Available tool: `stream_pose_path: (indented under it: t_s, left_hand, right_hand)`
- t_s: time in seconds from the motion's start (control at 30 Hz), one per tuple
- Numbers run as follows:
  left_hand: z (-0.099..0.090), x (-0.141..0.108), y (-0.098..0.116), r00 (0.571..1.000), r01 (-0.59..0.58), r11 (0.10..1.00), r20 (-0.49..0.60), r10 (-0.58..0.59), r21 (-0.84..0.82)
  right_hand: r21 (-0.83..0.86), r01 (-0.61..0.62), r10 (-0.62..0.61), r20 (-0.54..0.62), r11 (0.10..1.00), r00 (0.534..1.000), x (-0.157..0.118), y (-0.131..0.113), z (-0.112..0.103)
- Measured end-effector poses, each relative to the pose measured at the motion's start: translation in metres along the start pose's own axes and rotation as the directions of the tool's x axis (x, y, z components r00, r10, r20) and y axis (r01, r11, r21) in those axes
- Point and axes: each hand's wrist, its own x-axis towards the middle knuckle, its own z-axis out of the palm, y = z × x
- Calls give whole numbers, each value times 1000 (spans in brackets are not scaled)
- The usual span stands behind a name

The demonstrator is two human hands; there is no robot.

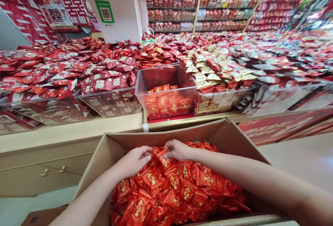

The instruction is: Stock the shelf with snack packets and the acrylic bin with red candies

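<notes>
My right hand point(177, 150) is closed, its thumb and fingers pinching a small red candy packet point(163, 157) with gold characters. Close beside it, my left hand point(139, 159) has its fingers curled toward the thumb, the tips among the packets; what they hold, if anything, is hidden. Both hands reach into an open cardboard box point(104, 163), over a heap of matching red packets point(173, 181). Just beyond the box stands a clear plastic bin point(158, 75), partly filled with the same kind of red packets point(169, 101).
Clear bins heaped with maroon packets point(108, 76) and gold-and-red packets point(213, 68) flank the part-filled bin. A white pillar with a green QR sign point(104, 11) rises at the back left. Stocked shelves point(195, 14) line the far wall. Drawers point(52, 170) sit below the counter.
</notes>
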Motion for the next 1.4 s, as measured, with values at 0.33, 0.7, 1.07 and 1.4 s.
stream_pose_path:
  t_s: [0.33, 0.7, 1.07, 1.4]
  left_hand:
    - [12, -7, 27, 976, 138, 861, 215, -34, -489]
    - [-11, -23, 35, 940, 174, 569, 308, 147, -804]
    - [-3, -10, 31, 993, -50, 814, -119, -23, -579]
    - [2, -10, 33, 976, 9, 742, -155, -152, -671]
  right_hand:
    - [791, 88, -71, -56, 606, 996, -17, -34, -11]
    - [802, 272, -284, -135, 531, 949, -30, -52, -26]
    - [771, 244, -114, -219, 588, 969, -27, -50, -27]
    - [-511, 482, -683, -345, 712, 643, -48, -63, -14]
